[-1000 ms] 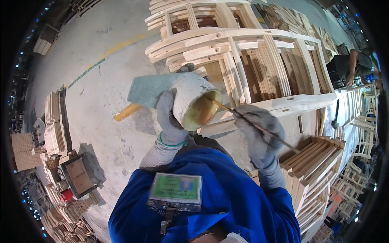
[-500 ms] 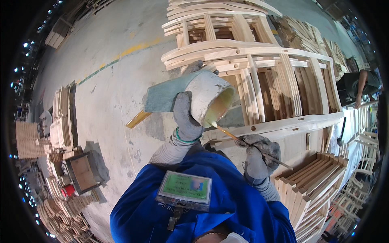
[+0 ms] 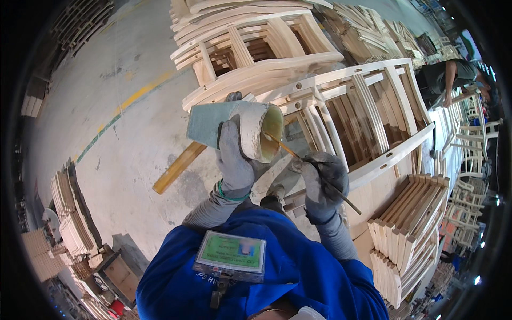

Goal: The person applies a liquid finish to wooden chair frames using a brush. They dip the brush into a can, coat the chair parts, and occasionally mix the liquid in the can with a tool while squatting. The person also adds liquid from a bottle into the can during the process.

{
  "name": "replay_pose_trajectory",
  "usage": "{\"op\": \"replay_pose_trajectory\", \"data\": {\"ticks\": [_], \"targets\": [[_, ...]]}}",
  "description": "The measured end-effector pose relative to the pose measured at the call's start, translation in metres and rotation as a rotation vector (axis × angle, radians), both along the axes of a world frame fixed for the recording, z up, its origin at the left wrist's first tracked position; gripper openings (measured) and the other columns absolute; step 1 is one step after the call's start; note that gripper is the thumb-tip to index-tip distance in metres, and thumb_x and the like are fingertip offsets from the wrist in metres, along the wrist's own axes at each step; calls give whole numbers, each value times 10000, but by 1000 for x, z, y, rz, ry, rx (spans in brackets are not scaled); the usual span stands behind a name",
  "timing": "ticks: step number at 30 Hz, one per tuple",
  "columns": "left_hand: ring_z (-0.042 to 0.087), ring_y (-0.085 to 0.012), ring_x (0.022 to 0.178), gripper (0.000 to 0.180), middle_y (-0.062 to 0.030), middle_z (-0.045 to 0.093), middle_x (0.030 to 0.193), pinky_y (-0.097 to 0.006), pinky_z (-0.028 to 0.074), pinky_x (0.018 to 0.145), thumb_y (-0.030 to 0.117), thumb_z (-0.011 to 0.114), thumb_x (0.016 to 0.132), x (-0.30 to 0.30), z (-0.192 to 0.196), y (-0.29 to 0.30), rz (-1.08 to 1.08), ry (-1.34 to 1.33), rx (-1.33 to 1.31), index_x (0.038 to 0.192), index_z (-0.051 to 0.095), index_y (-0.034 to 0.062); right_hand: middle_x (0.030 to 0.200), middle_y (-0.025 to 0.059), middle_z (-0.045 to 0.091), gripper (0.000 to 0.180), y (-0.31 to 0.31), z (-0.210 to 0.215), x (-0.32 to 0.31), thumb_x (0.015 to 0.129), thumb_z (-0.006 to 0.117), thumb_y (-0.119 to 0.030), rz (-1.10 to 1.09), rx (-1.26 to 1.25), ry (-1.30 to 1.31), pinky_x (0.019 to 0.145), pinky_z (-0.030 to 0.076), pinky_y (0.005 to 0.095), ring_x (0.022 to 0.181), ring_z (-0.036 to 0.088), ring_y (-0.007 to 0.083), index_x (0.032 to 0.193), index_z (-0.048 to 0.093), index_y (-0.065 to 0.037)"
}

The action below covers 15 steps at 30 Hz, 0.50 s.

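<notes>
My left hand, in a grey glove, is closed around a tilted off-white cup whose open mouth faces right. The cup's inside is yellowish. A grey-green flat-sided piece sticks out left of the cup, and I cannot tell whether it is joined to it. Below that piece, a yellow-brown strip slants down to the left; its upper end is hidden. My right hand, in a darkly stained grey glove, grips a thin stick. The stick's pale tip is at the cup's mouth.
Slatted wooden frames lie stacked ahead and to the right. Notched wooden pieces are piled near my right arm. Another person works at the far right. More wood parts and an open box stand at left.
The cup has turned, so its mouth faces more to the right. The stick's tip has gone from the cup's lower rim to inside its mouth. The whole view has shifted.
</notes>
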<state>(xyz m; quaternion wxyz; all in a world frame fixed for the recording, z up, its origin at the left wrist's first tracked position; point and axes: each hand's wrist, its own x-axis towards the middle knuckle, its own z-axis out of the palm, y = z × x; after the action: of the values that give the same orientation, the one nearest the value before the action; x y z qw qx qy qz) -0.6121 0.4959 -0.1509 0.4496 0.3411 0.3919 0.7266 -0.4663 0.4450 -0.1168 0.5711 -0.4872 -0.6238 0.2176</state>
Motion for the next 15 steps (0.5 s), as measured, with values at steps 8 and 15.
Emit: {"op": "replay_pose_trajectory", "data": {"ticks": [8,15], "targets": [[467,-246,1182,431,-167,451,1310,-378,335,1039,244,343,968,-52,13,40,-303,691,302,1298,387,-30,1007,159,648,195,19,29,-2,795,651,26,69,-295,326,812,515,301,955,621,203,970,570,50],[478,-249,1174,433,-161,456,1308,-371,358,1029,253,366,967,-58,5,57,-622,-135,41,1302,384,-20,929,200,644,124,32,31,-12,822,613,8,88,-432,499,753,541,332,815,640,218,924,548,31]]}}
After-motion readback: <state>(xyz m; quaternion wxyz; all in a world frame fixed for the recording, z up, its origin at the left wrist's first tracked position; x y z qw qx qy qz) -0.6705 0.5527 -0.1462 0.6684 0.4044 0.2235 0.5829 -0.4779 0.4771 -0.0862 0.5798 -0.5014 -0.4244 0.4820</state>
